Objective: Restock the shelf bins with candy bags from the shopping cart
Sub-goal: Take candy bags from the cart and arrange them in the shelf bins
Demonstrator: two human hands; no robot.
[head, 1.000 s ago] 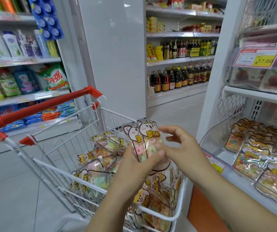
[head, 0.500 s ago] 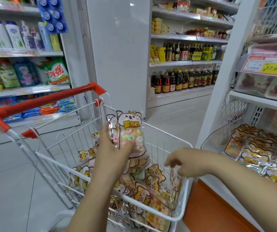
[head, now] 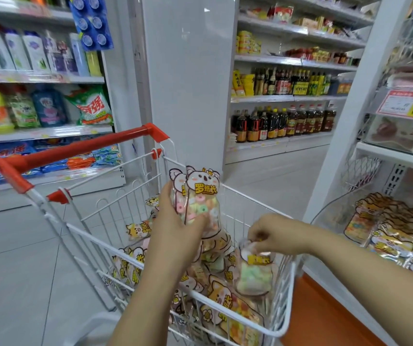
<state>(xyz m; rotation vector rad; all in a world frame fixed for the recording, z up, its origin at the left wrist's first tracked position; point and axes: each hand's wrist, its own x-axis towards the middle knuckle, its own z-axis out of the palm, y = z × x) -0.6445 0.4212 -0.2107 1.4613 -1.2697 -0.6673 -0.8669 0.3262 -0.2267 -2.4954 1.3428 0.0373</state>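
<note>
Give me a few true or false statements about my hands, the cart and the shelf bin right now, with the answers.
1. The left hand holds candy bags upright above the cart. True.
2. The right hand hangs empty outside the cart. False: it pinches the top of a bag inside the cart.
3. The cart's handle is blue. False: it is red.
4. The shelf bin on the right has stocked bags in it. True.
5. The cart has been emptied. False: many bags lie in it.
</note>
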